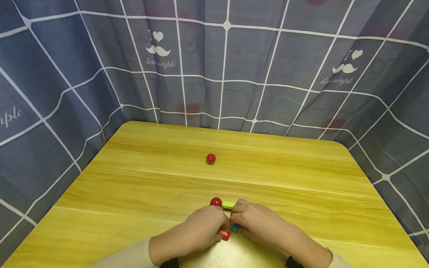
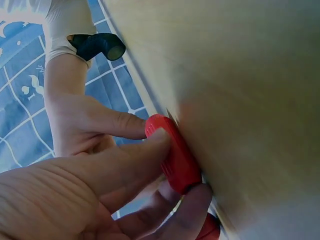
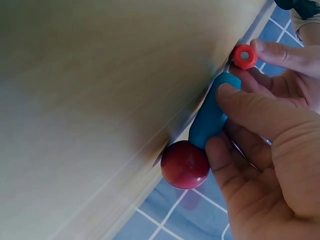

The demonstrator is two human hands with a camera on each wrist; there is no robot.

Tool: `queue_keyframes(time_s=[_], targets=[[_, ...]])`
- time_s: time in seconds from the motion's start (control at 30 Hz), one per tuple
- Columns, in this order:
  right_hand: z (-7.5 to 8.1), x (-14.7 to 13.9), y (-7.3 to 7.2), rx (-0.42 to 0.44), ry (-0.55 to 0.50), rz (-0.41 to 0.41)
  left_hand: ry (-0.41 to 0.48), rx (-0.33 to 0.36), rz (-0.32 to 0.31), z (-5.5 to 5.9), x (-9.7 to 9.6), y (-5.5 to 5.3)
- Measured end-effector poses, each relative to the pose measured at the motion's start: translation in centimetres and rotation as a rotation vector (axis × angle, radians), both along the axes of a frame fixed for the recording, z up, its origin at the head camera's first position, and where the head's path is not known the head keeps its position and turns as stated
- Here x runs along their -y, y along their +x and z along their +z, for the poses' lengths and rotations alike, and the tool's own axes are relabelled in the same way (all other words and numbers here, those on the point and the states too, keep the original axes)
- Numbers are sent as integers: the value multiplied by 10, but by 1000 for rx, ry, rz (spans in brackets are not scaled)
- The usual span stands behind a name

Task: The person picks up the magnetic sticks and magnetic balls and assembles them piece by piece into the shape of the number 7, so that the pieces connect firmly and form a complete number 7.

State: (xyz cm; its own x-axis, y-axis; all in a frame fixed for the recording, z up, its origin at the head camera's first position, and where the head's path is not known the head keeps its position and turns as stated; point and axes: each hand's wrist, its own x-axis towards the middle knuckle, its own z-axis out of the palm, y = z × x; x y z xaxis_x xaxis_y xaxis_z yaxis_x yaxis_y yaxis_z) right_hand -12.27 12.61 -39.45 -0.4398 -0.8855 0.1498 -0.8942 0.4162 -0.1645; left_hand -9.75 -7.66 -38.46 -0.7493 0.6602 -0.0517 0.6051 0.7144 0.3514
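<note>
My left hand [image 1: 206, 227] pinches a short red rod [image 2: 175, 155] between thumb and fingers, close over the table. The end of this rod facing the right wrist camera has a round grey centre. Right beside it, my right hand [image 1: 259, 221] pinches a blue rod [image 3: 212, 112] by its sides. A glossy dark red ball [image 3: 185, 165] sits at the blue rod's far end. In the head view, a red ball [image 1: 216, 202] lies just beyond the left fingers, against a yellow-green ribbed rod [image 1: 229, 204]. The right hand hides the other end of that rod.
Another red ball [image 1: 210, 159] lies farther back on the wood-grain table [image 1: 151, 156]. A dark blue-grey curtain [image 1: 201, 48] with white grid lines hangs along the table's back and sides.
</note>
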Motion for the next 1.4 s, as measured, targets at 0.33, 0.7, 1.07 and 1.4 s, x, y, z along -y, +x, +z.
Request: queue_keyframes(time_s=[0.33, 0.7, 1.07, 1.4], targets=[[0, -1, 0, 5, -14, 14, 115, 40, 41, 7, 6, -8], [0, -3, 2, -16, -16, -1, 19, 28, 223, 0, 5, -1], [0, -3, 2, -13, -20, 10, 148, 186, 132, -3, 4, -9], [1, -4, -4, 0, -14, 24, 237, 263, 149, -5, 4, -10]])
